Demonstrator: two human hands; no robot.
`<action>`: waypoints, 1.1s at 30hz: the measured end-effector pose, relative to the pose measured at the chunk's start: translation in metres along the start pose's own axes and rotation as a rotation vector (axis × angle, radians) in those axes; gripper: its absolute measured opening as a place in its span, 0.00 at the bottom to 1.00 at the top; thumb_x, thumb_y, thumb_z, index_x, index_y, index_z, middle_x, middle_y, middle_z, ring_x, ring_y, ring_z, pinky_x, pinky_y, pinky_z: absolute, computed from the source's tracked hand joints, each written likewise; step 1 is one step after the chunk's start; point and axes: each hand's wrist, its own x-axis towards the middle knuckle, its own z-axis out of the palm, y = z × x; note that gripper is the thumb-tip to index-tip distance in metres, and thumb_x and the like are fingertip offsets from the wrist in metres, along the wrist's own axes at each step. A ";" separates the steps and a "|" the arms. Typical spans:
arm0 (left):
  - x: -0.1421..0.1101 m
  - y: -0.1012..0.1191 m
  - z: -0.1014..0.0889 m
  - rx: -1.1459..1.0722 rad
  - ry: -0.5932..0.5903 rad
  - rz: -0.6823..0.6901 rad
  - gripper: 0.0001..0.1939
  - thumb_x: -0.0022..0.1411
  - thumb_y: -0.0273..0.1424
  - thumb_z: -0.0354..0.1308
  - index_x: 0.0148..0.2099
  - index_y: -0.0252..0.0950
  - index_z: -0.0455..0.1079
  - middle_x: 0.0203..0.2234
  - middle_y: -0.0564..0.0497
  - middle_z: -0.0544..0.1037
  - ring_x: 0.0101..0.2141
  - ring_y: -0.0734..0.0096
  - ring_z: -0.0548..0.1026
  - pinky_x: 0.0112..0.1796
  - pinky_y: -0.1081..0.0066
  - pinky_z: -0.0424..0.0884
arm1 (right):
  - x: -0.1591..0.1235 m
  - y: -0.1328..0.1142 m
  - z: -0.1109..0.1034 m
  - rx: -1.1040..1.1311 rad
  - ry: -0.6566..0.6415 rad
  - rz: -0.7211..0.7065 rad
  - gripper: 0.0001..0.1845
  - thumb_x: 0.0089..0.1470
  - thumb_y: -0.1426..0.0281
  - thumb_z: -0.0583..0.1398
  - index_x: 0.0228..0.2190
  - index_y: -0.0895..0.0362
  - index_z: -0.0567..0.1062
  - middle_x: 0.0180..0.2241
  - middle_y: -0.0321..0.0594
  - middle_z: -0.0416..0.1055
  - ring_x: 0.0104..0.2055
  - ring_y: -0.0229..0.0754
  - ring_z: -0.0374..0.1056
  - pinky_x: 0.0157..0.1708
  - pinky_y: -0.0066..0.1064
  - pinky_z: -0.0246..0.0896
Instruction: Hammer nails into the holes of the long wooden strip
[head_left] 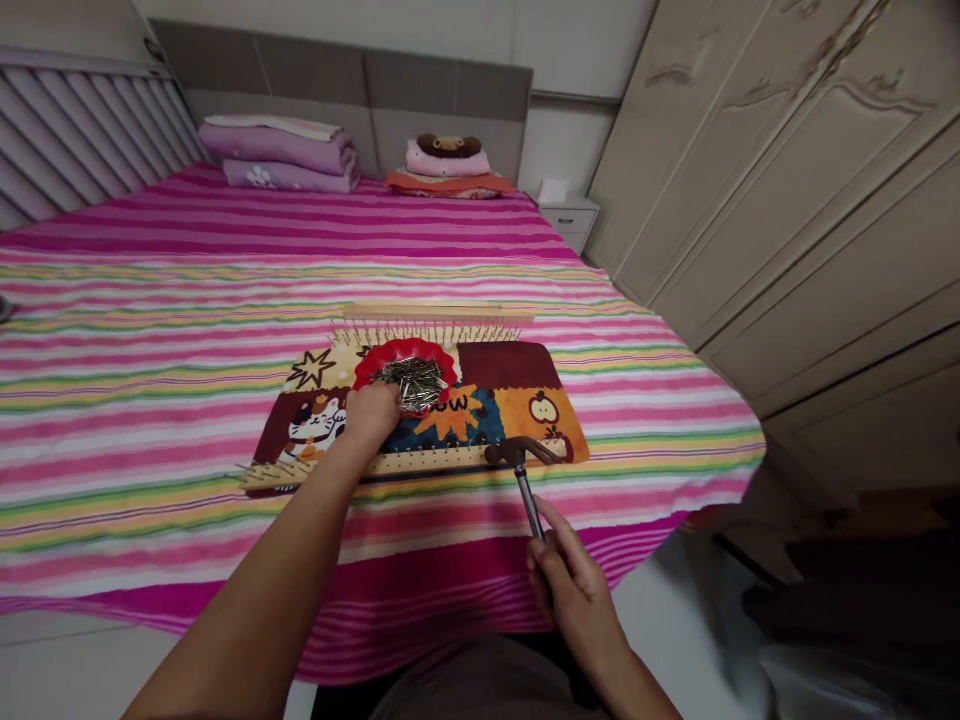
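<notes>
My right hand (574, 590) is wrapped round the handle of a claw hammer (527, 490). The hammer's dark head lies over the right end of a wooden strip (431, 460); whether it touches is unclear. Nails stick up from the strip's left end, and rows of small dots or holes run along the rest. Over the left rim of a red scalloped bowl (405, 350), my left hand (376, 405) reaches in with curled fingers at a heap of loose nails (421, 380). Its fingertips are partly hidden, so anything pinched there does not show.
Bowl and strip rest on a patterned mat (510, 365) on the striped bed (150, 400). Beyond the bowl stands another strip full of upright nails (427, 333), with plain wooden strips (442, 312) behind. Folded bedding (281, 155) lies by the headboard; a wardrobe (787, 200) stands right.
</notes>
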 end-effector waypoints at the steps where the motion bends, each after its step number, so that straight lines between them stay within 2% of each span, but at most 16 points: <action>1: 0.000 -0.003 0.000 -0.033 0.018 0.005 0.07 0.52 0.29 0.55 0.30 0.38 0.74 0.32 0.41 0.80 0.34 0.56 0.76 0.34 0.65 0.65 | 0.000 0.000 0.000 0.003 0.003 -0.008 0.34 0.52 0.55 0.60 0.58 0.54 0.66 0.20 0.28 0.54 0.18 0.32 0.47 0.16 0.24 0.41; 7: -0.001 -0.021 -0.002 -0.357 0.157 -0.035 0.04 0.50 0.32 0.57 0.25 0.42 0.72 0.24 0.50 0.78 0.29 0.64 0.74 0.32 0.69 0.65 | 0.000 0.002 0.004 -0.005 -0.002 -0.021 0.32 0.51 0.55 0.61 0.56 0.53 0.68 0.20 0.28 0.54 0.19 0.32 0.48 0.18 0.24 0.46; 12: -0.003 -0.027 -0.013 -0.665 0.119 -0.160 0.05 0.48 0.34 0.58 0.26 0.42 0.73 0.22 0.54 0.78 0.28 0.66 0.74 0.33 0.69 0.65 | -0.001 0.004 0.004 -0.004 -0.036 -0.045 0.31 0.51 0.55 0.61 0.54 0.53 0.70 0.22 0.30 0.57 0.20 0.32 0.50 0.18 0.24 0.47; 19: -0.009 -0.031 -0.017 -0.940 0.202 -0.277 0.07 0.45 0.36 0.60 0.23 0.38 0.69 0.17 0.57 0.72 0.23 0.73 0.68 0.29 0.71 0.63 | -0.003 0.002 0.001 0.003 -0.098 -0.004 0.33 0.52 0.54 0.61 0.56 0.53 0.68 0.23 0.29 0.55 0.21 0.32 0.49 0.19 0.24 0.46; 23: -0.014 -0.027 -0.027 -1.226 0.210 -0.360 0.06 0.43 0.33 0.60 0.24 0.36 0.67 0.16 0.56 0.71 0.21 0.74 0.68 0.27 0.72 0.66 | -0.005 0.002 0.001 0.020 -0.106 0.008 0.33 0.50 0.54 0.62 0.56 0.53 0.68 0.22 0.29 0.54 0.21 0.32 0.49 0.20 0.25 0.47; 27: -0.030 -0.025 -0.039 -1.450 0.224 -0.375 0.14 0.37 0.30 0.64 0.31 0.34 0.69 0.16 0.56 0.73 0.19 0.74 0.71 0.23 0.74 0.68 | -0.005 0.004 0.000 0.002 -0.089 -0.008 0.34 0.49 0.54 0.62 0.56 0.52 0.69 0.22 0.29 0.54 0.20 0.32 0.50 0.20 0.25 0.48; 33: -0.075 -0.038 -0.049 -1.589 0.126 -0.412 0.17 0.32 0.31 0.68 0.30 0.31 0.75 0.22 0.50 0.78 0.24 0.74 0.75 0.27 0.75 0.73 | -0.005 0.003 -0.002 -0.093 -0.139 -0.056 0.34 0.52 0.54 0.60 0.57 0.55 0.67 0.23 0.30 0.57 0.20 0.32 0.52 0.18 0.24 0.47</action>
